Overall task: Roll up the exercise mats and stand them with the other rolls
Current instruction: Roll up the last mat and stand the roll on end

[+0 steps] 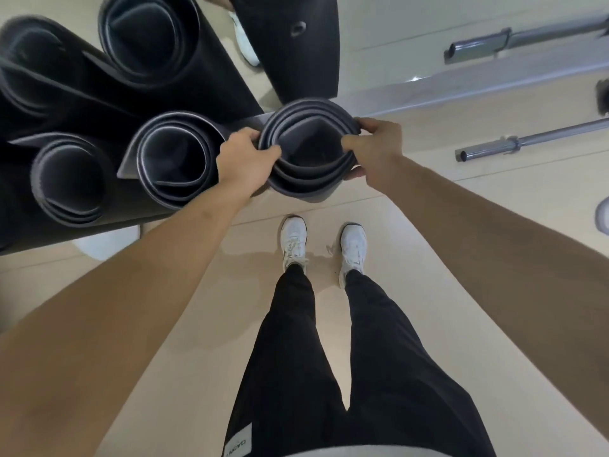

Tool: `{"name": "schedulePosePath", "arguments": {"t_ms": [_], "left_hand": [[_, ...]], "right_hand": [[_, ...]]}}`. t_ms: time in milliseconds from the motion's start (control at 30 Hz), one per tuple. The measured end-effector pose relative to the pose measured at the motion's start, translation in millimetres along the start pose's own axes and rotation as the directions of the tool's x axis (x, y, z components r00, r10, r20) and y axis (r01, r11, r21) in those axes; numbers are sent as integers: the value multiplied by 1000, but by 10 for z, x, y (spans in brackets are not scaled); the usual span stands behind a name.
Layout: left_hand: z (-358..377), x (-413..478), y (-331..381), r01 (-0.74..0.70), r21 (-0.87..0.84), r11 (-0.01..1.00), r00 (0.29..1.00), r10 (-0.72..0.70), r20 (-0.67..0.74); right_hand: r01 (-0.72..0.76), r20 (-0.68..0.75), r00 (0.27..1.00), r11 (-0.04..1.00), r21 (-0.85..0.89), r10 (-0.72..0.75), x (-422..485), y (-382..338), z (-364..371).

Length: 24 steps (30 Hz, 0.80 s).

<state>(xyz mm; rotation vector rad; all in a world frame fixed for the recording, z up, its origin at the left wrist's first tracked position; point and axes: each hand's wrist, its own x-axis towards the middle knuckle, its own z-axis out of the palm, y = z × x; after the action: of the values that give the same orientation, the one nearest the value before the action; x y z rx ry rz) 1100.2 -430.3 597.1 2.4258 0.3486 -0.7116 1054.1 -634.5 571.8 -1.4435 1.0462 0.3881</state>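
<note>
Pale gym floor tiles (428,225) stretch beneath a person holding a dark grey rolled foam exercise mat (306,189) upright, long axis vertical, directly ahead. Left hand (245,159) and right hand (375,146) each clamp its top rim from opposite sides. Black standing mat rolls (174,153) crowd just left; steel barbells (527,140) lie well right.

Bare forearms (158,278), no sleeves in view. Black trousers (316,357) with a small white label (238,441). White laced trainers (294,240).
</note>
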Motion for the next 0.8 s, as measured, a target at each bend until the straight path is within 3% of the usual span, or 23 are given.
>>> {"name": "schedulePosePath", "arguments": {"t_ms": [167,300,467,567,800], "left_hand": [[-50,250,-144,-127,-15,992,989,126,-74],[65,318,-447,-254,242,936,960,275,-58],[9,321,-700,-430,467,773,857,512,-58],[-26,280,-857,-413,509,755,869,494,-29],[-18,40,-931,-402,358,843,903,429,6]], "right_hand": [[-73,17,997,978,196,71,160,56,406],[-16,52,999,995,100,11,195,82,814],[-34,123,992,999,-42,39,304,125,679],[-39,170,984,991,-128,61,306,248,594],[-9,116,993,999,-36,13,191,296,530]]}}
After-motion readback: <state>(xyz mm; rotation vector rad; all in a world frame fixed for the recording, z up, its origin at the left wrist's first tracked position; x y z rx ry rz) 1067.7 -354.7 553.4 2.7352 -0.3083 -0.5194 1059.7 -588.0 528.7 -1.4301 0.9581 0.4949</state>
